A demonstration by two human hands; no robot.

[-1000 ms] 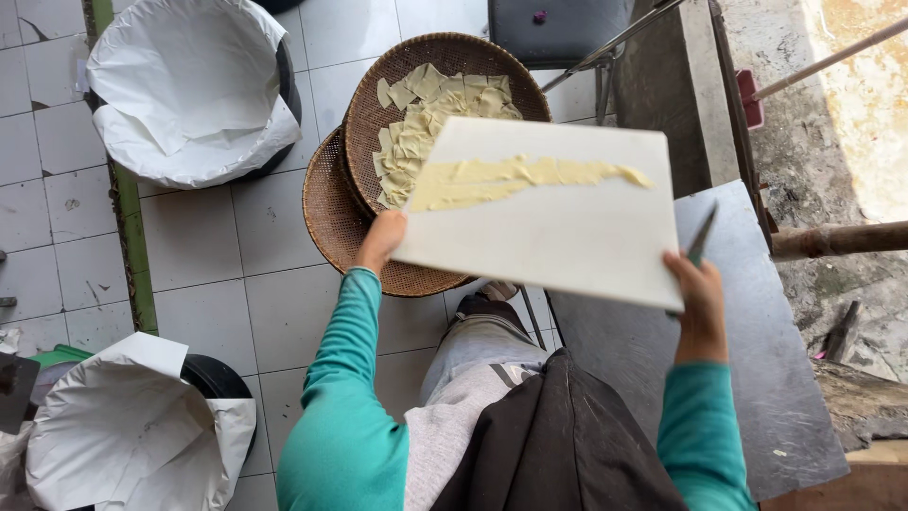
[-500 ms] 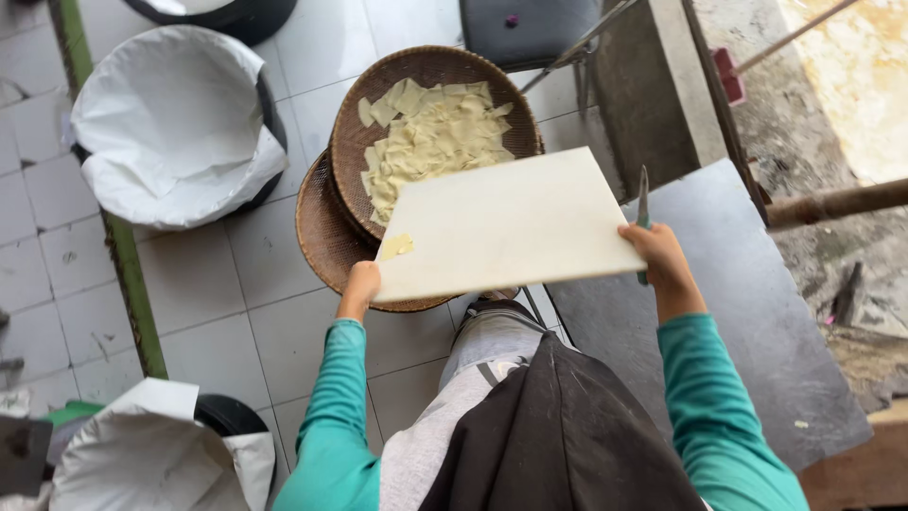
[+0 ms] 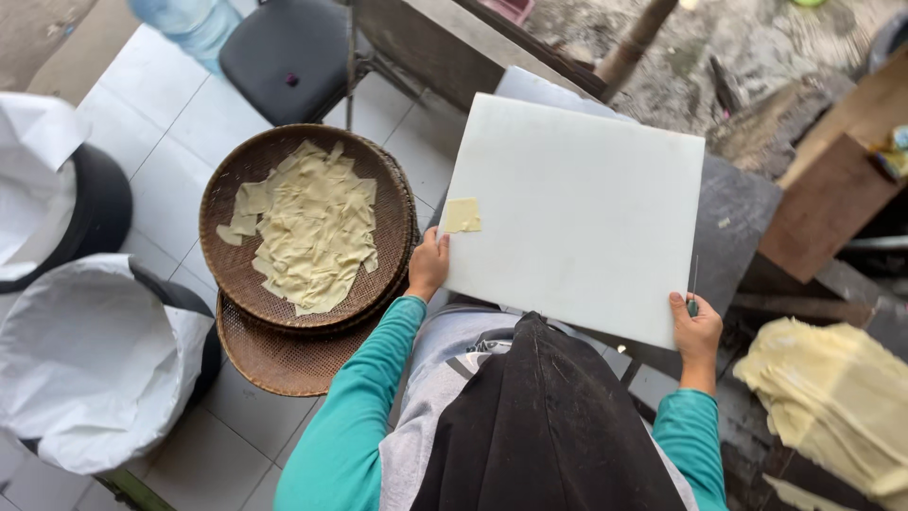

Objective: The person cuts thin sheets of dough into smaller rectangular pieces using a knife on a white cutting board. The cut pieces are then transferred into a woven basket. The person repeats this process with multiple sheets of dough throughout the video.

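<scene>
I hold a white rectangular cutting board (image 3: 582,213) in front of me. My left hand (image 3: 428,266) grips its near left corner. My right hand (image 3: 695,326) grips the near right corner together with a thin knife (image 3: 693,284). One pale yellow square piece (image 3: 462,215) lies on the board near its left edge. To the left, a round woven tray (image 3: 392,203) holds several pale yellow cut pieces (image 3: 307,227), stacked on a second woven tray (image 3: 274,364).
Two black bins lined with white plastic (image 3: 95,364) (image 3: 43,185) stand on the tiled floor at left. A dark stool seat (image 3: 284,57) is beyond the trays. A grey table top (image 3: 742,213) lies under the board. A stack of pale yellow sheets (image 3: 837,397) sits at right.
The board was tilted toward the woven tray and the yellow pieces slid off it into the tray. Now the board is level and nearly bare, with one piece left.
</scene>
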